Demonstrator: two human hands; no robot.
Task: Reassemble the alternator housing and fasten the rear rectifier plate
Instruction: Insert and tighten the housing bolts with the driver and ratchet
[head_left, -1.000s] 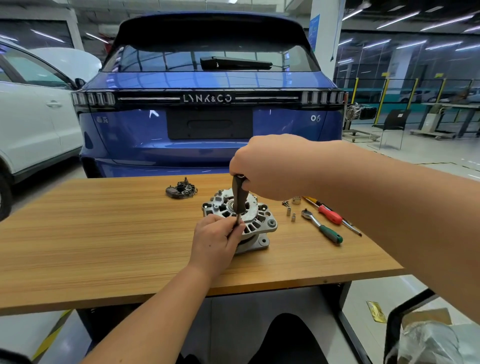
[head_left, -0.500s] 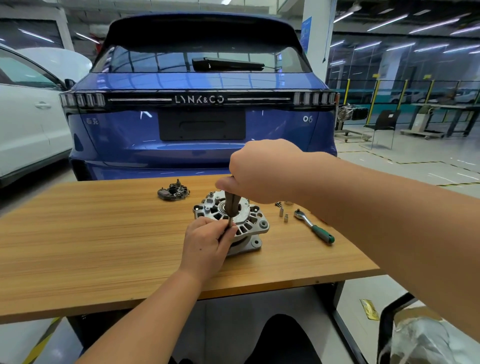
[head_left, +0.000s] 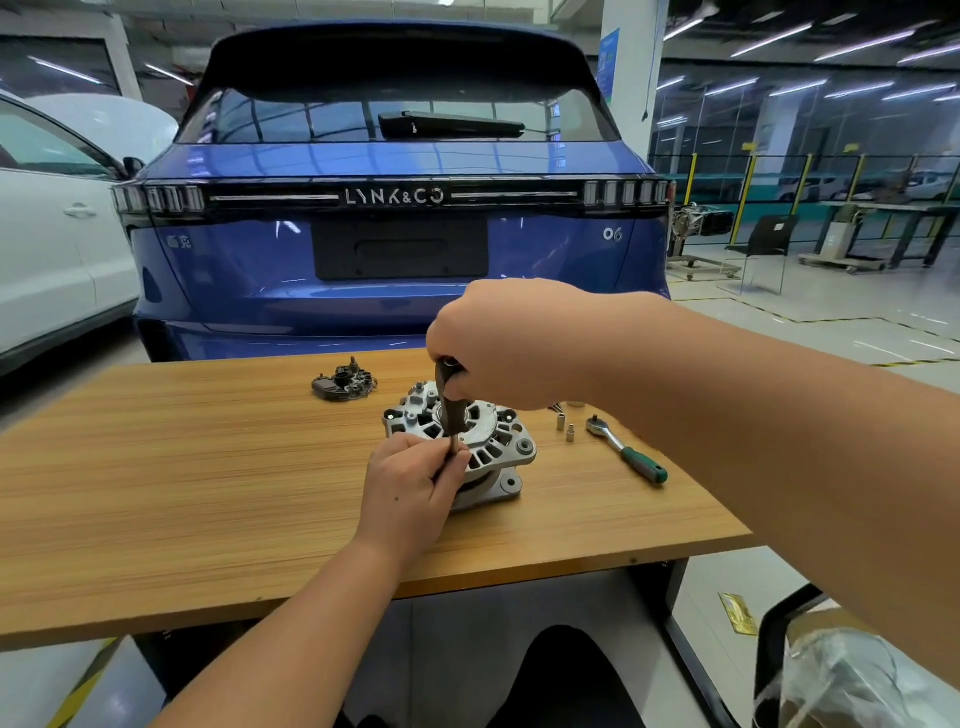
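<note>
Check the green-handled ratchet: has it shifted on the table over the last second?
No. The ratchet lies in the same spot right of the alternator, just beyond the small sockets; only the camera view has shifted.

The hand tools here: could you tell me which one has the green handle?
The steel ratchet wrench lying right of the alternator; the screwdriver in hand has a dark handle.

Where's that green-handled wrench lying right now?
The green-handled ratchet wrench lies on the wooden table, right of the alternator, beside two small sockets and under the right forearm.
</note>
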